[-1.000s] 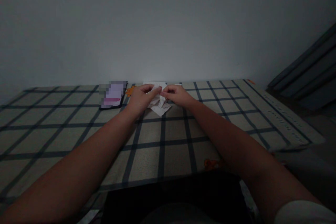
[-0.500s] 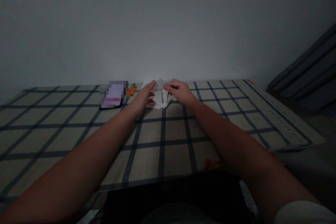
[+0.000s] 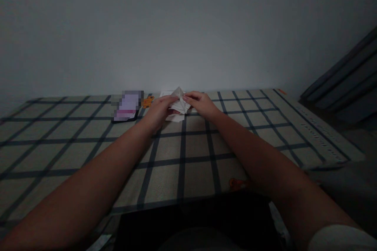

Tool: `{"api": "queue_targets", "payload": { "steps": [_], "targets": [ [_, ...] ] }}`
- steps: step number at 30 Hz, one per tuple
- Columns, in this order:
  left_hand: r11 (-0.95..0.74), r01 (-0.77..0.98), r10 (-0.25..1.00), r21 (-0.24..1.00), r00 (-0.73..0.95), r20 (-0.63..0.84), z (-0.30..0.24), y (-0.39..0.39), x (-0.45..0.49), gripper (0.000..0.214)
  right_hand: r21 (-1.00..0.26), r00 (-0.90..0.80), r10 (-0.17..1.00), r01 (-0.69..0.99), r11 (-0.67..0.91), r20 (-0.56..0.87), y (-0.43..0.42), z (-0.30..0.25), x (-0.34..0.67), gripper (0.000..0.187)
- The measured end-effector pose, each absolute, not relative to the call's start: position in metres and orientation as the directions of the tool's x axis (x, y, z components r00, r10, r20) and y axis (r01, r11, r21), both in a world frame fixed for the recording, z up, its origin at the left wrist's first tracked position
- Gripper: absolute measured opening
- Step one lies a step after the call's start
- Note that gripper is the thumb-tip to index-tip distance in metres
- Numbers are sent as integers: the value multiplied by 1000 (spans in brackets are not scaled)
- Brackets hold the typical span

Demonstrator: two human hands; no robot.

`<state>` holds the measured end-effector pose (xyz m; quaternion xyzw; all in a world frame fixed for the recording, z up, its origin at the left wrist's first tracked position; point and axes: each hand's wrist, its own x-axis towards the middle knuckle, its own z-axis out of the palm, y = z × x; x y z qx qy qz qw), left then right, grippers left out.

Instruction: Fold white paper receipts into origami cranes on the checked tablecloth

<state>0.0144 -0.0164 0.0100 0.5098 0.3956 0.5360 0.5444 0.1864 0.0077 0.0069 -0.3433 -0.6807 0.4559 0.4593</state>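
Note:
Near the far edge of the table, a folded sheet of white paper (image 3: 183, 106) stands up between my two hands, its top coming to a point. My left hand (image 3: 161, 110) grips its left side, the fingers closed on the folds. From the right, my right hand (image 3: 200, 102) pinches the paper between thumb and fingers. Beneath it, more white paper (image 3: 176, 118) lies flat on the cloth. The folds behind my fingers are partly hidden.
A checked tablecloth (image 3: 196, 153) covers the table, which meets a plain wall (image 3: 188, 31). Left of my hands lies a phone (image 3: 127, 106) with a lit, blurred screen, beside an orange printed figure (image 3: 148, 102). A dark curtain (image 3: 347, 74) hangs at the right.
My left hand's fingers have moved right and closed on the paper. The paper has been drawn together into a narrower, peaked shape. My right hand has barely moved.

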Motion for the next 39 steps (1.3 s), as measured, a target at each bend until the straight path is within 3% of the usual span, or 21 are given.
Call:
{"api": "queue_targets", "payload": {
  "steps": [3,8,15,25,39],
  "targets": [
    [-105,-175,985,979,119,127,11,-18,15,26,-936,-308,897,49,347,316,9,6,187,22],
    [-96,-164,987,982,113,115,11,-20,15,21,-867,-313,853,145,477,417,9,8,191,16],
    [-43,-379,979,924,168,114,17,-21,15,30,-885,-254,874,114,451,413,7,10,190,18],
    [-68,-272,963,960,235,135,7,-16,11,26,-918,-277,893,73,389,356,8,9,189,23],
    [-80,-155,971,985,211,112,7,-18,11,33,-894,-300,852,-1,449,428,15,1,187,24]
  ]
}}
